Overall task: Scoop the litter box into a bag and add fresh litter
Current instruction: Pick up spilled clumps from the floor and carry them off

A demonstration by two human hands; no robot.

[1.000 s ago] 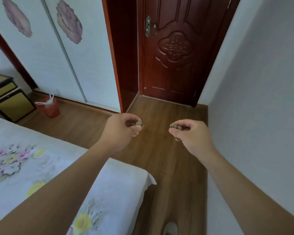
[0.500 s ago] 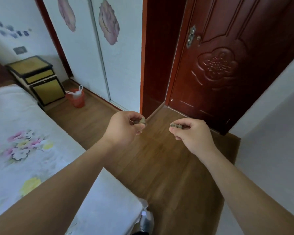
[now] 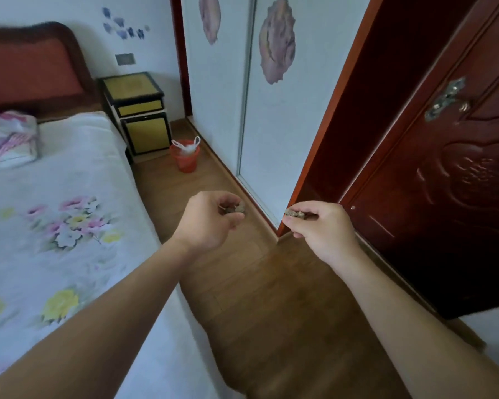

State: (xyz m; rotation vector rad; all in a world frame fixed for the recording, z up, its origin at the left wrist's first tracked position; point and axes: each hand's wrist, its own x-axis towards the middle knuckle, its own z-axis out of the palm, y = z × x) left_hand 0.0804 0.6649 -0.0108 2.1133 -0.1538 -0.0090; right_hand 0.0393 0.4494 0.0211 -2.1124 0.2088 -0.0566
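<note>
My left hand (image 3: pixel 211 218) is held out over the wooden floor, its fingers curled round small grey-brown clumps of litter (image 3: pixel 235 209). My right hand (image 3: pixel 320 226) pinches another grey-brown clump (image 3: pixel 295 213) between thumb and fingers. Farther off on the floor, by the wardrobe, stands a small red bin (image 3: pixel 185 156) lined with a white plastic bag (image 3: pixel 186 146). No litter box is in view.
A bed (image 3: pixel 55 226) with a white floral sheet fills the left. A yellow and black nightstand (image 3: pixel 136 110) stands beside it. White sliding wardrobe doors (image 3: pixel 271 110) and a dark red door (image 3: pixel 458 182) line the right. Wooden floor (image 3: pixel 257 298) runs between.
The view has swung left, so the bed, nightstand and red bin have come toward the middle and the door has moved right. Both hands keep holding their clumps in front of me.
</note>
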